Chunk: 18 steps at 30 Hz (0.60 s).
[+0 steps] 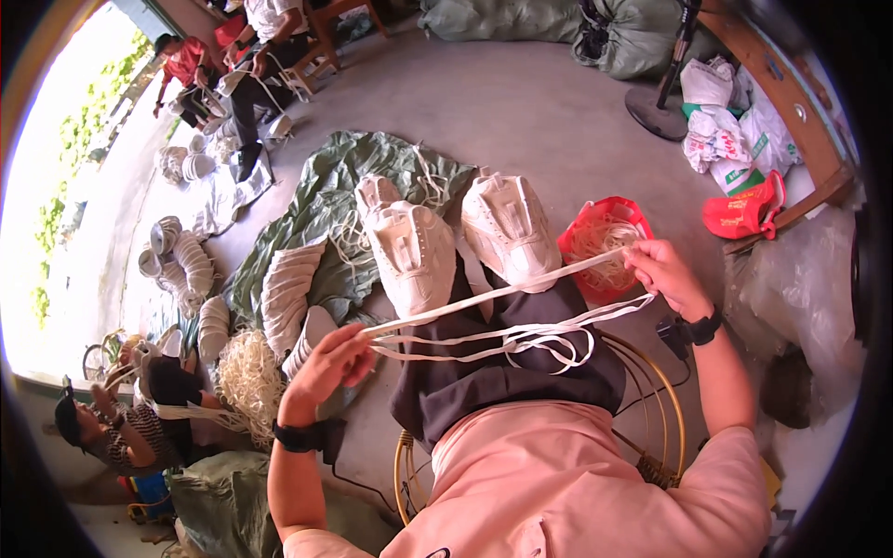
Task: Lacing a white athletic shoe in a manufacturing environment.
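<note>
A long white shoelace (493,296) is stretched slantwise across my lap, with its loose loops hanging below the taut strand. My left hand (327,365) is closed on one end, and my right hand (668,276), higher up, pinches the other. Just beyond the lace, at my knees, are two white shoes, a left one (411,265) and a right one (510,230). Their eyelets show no lace in them. Beside my right hand stands a red container (642,216) holding a heap of pale laces (600,244).
A green sheet (312,191) covers the floor ahead, with stacked white shoe parts (290,288) on it. A tangled lace bundle (249,377) lies left. Several people (186,70) sit at the left side. Plastic bags (730,130) and a stand base (656,113) are at the right.
</note>
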Available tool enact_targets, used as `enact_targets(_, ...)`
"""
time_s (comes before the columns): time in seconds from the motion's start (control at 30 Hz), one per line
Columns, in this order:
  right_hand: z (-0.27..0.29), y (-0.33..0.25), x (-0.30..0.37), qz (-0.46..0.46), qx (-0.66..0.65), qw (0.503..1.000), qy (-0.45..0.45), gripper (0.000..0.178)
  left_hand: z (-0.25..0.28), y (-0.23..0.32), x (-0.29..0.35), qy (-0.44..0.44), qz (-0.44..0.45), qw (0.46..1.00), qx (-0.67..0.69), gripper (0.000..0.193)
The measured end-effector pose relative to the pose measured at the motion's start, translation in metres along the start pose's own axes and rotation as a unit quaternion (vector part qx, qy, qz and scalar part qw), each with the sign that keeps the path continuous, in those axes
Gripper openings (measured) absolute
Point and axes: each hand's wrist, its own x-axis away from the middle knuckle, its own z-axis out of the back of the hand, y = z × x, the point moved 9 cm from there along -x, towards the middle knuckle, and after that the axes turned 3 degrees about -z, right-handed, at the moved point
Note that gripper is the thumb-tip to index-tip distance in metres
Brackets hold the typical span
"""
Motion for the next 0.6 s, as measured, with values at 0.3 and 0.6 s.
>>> enact_targets(0.3, 0.027, 0.003, -0.013, 0.024, -0.228, 0.971, -0.067, 0.035, 0.099, -0.019, 0.017, 0.189, -0.102, 0.962, 0.167, 0.022)
enact_targets(0.6, 0.041, 0.009, -0.009, 0.024, -0.224, 0.97, -0.093, 0.034, 0.086, -0.022, 0.033, 0.168, -0.084, 0.972, 0.142, 0.018)
